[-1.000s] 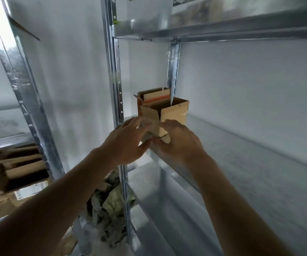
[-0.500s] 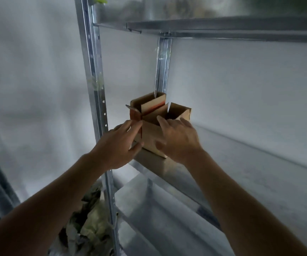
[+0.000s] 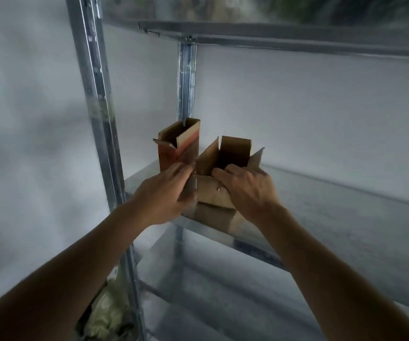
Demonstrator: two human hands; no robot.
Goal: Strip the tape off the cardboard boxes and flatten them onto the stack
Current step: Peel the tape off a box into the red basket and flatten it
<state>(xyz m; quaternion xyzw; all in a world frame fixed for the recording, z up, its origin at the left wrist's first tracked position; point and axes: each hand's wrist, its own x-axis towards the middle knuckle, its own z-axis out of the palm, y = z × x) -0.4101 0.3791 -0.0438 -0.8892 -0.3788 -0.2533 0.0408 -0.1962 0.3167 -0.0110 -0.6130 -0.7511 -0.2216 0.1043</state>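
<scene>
Two small open cardboard boxes stand at the left end of a metal shelf (image 3: pixel 333 217). The nearer brown box (image 3: pixel 210 193) has its top flaps standing up. My left hand (image 3: pixel 164 193) presses against its left side, fingers together. My right hand (image 3: pixel 247 190) grips its front wall, fingertips over the rim. Behind it, to the left, stands a taller box with an orange-red band (image 3: pixel 178 148), untouched, its flaps open. Any tape on either box is too blurred to make out.
Galvanised uprights (image 3: pixel 100 143) frame the shelf's left end, with another shelf (image 3: pixel 296 38) overhead and one below (image 3: pixel 210 303). Crumpled pale material (image 3: pixel 107 313) lies at the foot of the front upright. A white wall runs behind.
The view has swung right and closer, so the stack of flat cardboard at the left has left the frame. Both hands have closed in on the nearer box, the right one hooking its rim.
</scene>
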